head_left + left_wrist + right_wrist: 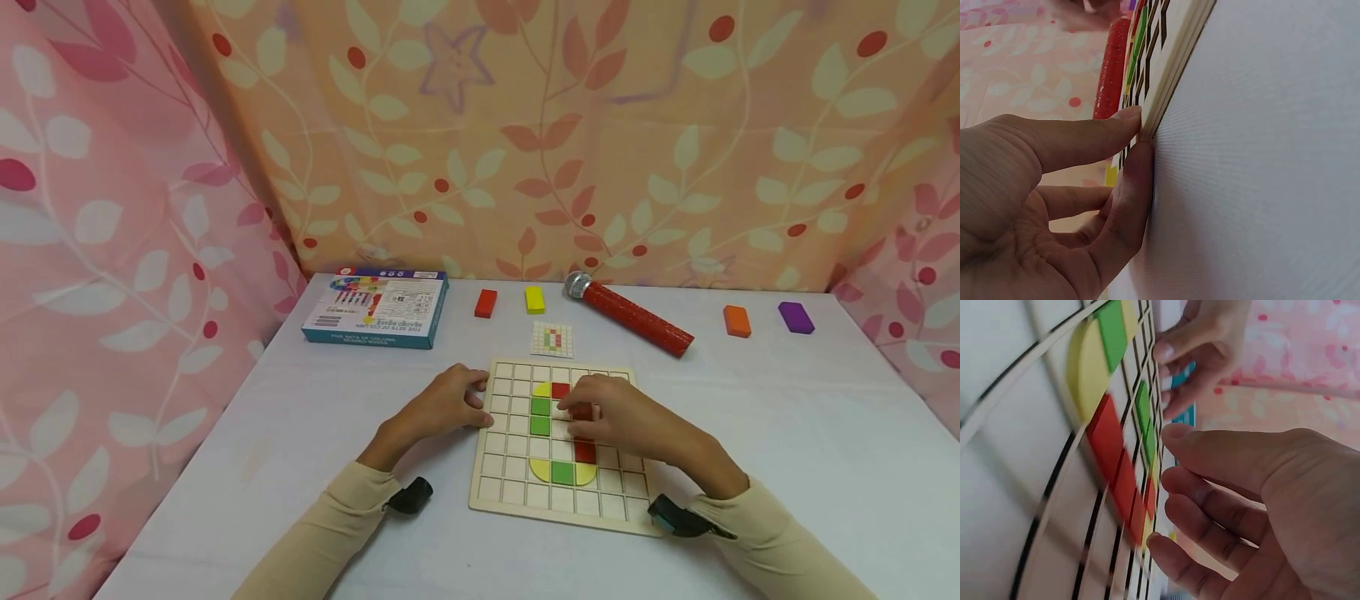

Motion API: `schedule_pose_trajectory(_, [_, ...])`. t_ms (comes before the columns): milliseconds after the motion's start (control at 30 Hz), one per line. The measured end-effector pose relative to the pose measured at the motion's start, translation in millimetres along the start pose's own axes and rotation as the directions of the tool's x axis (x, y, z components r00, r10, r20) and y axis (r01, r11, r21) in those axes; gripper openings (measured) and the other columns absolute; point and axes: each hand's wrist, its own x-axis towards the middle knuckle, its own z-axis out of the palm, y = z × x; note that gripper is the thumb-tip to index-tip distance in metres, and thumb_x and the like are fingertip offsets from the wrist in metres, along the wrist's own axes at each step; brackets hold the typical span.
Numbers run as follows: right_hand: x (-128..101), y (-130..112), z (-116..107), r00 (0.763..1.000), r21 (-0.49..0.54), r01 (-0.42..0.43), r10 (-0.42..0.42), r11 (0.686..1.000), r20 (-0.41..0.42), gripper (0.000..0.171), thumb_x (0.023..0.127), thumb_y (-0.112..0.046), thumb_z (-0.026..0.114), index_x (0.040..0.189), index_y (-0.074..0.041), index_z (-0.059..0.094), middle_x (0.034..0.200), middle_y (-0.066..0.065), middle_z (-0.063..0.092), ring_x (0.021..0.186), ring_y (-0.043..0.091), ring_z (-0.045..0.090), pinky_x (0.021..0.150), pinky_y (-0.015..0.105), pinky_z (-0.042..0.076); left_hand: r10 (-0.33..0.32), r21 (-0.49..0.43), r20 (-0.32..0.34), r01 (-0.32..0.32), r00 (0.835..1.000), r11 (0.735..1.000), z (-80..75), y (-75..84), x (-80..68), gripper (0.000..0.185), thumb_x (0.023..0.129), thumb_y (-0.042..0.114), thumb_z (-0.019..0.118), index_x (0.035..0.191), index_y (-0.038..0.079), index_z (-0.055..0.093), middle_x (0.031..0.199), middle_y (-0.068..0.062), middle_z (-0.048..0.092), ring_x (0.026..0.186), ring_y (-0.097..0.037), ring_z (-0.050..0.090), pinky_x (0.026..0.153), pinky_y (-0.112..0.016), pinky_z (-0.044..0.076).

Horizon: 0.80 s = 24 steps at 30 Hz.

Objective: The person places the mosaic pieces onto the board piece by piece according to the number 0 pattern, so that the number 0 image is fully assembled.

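A wooden grid board [566, 514] lies on the white table, with thin tiles set in its squares. Green tiles [540, 425] form the left side, red tiles [585, 452] the right, and rounded yellow tiles [540, 471] sit at corners. My left hand [442, 404] pinches the board's left edge between thumb [1125, 114] and index finger. Over the upper right of the tile pattern hovers my right hand [626, 417], partly covering it. Its fingers [1197, 512] are loosely bent and spread, and nothing shows between them in the right wrist view.
Behind the board lies a small pattern card [552, 340]. Farther back are a boxed set [375, 308], a red block [486, 303], a yellow block [534, 300], a red toy microphone [637, 318], an orange block [737, 321] and a purple block [796, 317]. Patterned curtains enclose the table.
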Motion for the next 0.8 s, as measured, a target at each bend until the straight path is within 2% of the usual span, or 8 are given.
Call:
schedule_pose_trajectory(167, [-30.1,14.0,-11.5,0.997,0.039,-0.071,0.072,0.997,-0.034,0.032,0.094,-0.025,0.082,0.124,-0.014,0.078,0.11,-0.007,0.071,0.1,0.016,0.059,0.081,0.027,0.054,-0.004,0.004,0.004,0.004,1.0,1.0,-0.3,0.7,-0.6,0.074,0.085,0.009,0.089,0.15,-0.002,0.055,0.123,-0.008,0.059,0.1,-0.016,0.063,0.08,-0.026,0.057])
schedule_pose_trajectory(467, [-88.9,51.2,-26.8,0.982,-0.052,-0.174,0.169,0.983,-0.079,0.043,0.086,-0.036,0.088,0.122,-0.015,0.078,0.113,-0.008,0.071,0.098,0.012,0.059,0.074,0.024,0.053,-0.02,0.001,-0.002,0.02,1.0,1.0,-1.0,2.9,-0.7,0.074,0.086,0.008,0.089,0.151,0.0,0.055,0.123,-0.007,0.059,0.101,-0.016,0.063,0.081,-0.027,0.057])
schedule_pose_trajectory(633, [-105.6,64.6,-27.7,0.979,-0.078,-0.195,0.189,0.978,-0.071,0.041,0.085,-0.038,0.088,0.119,-0.018,0.079,0.113,-0.011,0.071,0.096,0.006,0.058,0.076,0.024,0.052,-0.017,0.0,0.002,0.017,1.0,1.0,-1.1,1.5,-0.2,0.074,0.086,0.008,0.088,0.151,-0.001,0.054,0.124,-0.008,0.059,0.102,-0.016,0.064,0.081,-0.026,0.057])
schedule_pose_trajectory(800, [-110.9,70.3,-24.3,0.981,-0.07,-0.188,0.184,0.98,-0.061,0.035,0.087,-0.036,0.087,0.117,-0.02,0.08,0.11,-0.015,0.07,0.096,0.003,0.057,0.079,0.024,0.053,-0.016,-0.009,0.006,0.016,1.0,1.0,0.0,0.5,0.9,0.074,0.086,0.009,0.089,0.151,-0.001,0.055,0.123,-0.008,0.059,0.102,-0.015,0.064,0.082,-0.025,0.057])
